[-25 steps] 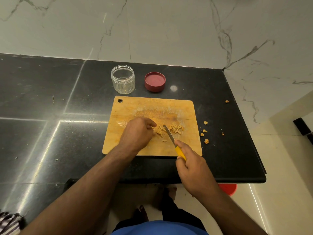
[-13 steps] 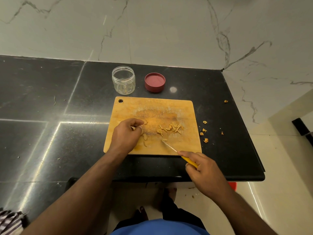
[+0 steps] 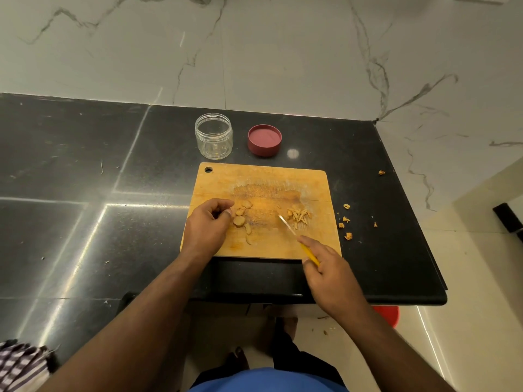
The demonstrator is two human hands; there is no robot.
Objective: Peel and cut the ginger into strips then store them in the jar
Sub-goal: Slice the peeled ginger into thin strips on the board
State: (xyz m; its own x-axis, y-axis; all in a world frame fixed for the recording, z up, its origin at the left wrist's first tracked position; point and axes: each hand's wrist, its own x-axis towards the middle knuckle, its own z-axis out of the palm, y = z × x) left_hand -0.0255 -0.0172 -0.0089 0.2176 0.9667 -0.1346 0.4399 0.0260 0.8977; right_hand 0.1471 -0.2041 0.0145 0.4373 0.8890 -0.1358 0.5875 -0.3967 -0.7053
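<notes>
A black polished stone counter (image 3: 85, 222) runs along a wall of pale marble tiles (image 3: 254, 52) with grey veins, and its right end stops at a cream tiled floor (image 3: 481, 321). Ceiling light glints off the seams in the stone. A wooden cutting board (image 3: 263, 176) lies near the front edge, stained orange in the middle. Behind it a clear jar (image 3: 214, 136) stands upright and open, with its red lid (image 3: 265, 140) just beside it to the right, turned upside down.

On the board's left part lie several round ginger slices (image 3: 241, 217); the left hand (image 3: 208, 229) rests beside them, fingers curled loosely, thumb tip touching one slice. A small heap of ginger strips (image 3: 300, 215) sits toward the board's right side. The right hand (image 3: 328, 267) is closed around the yellow handle of a knife (image 3: 288, 227), whose blade tip points at the strips. Scraps of ginger peel (image 3: 345, 220) are scattered on the counter to the right of the board. A red object (image 3: 387, 315) shows on the floor under the counter's edge.
</notes>
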